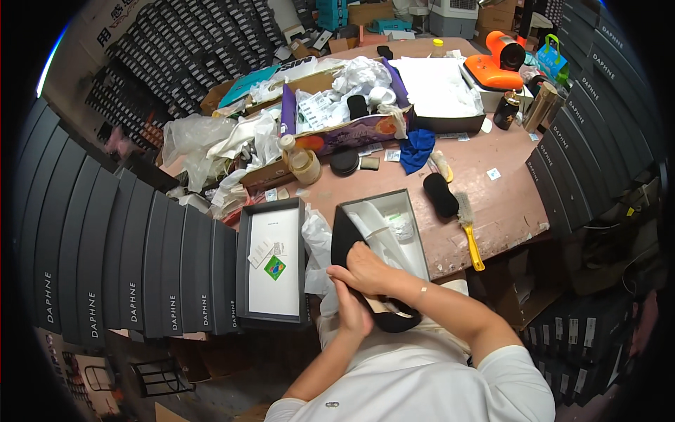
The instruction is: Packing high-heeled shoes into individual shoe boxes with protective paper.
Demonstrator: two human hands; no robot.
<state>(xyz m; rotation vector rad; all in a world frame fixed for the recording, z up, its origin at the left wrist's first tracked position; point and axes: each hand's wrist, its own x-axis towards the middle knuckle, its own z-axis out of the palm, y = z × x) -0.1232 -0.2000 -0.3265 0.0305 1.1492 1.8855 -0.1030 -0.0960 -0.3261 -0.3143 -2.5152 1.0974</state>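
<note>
A long black shoe (pixel 397 321) lies slantwise in front of me, over the near left part of an open grey shoebox. A pale inside shows at its opening, close to my body. My right hand (pixel 368 270) is closed over the middle of the shoe, its fingers bent and partly hidden. From below and to the left, my left hand (pixel 351 311) grips the shoe's side, its fingertips close to the right hand. White paper and a small packet lie inside the shoebox (pixel 420 247). To its left are crumpled white tissue (pixel 318 243) and the grey box lid (pixel 242 260), holding a green square card (pixel 275 267).
On the pink table (pixel 506 211) lie a yellow-handled brush (pixel 470 235), a black pad (pixel 440 195) and a blue cloth (pixel 418 150). A bottle (pixel 304 165) stands before a purple carton (pixel 337 137) of paper. Dark shoeboxes (pixel 148 260) line both sides. An orange heat-gun-like device (pixel 492 69) sits far right.
</note>
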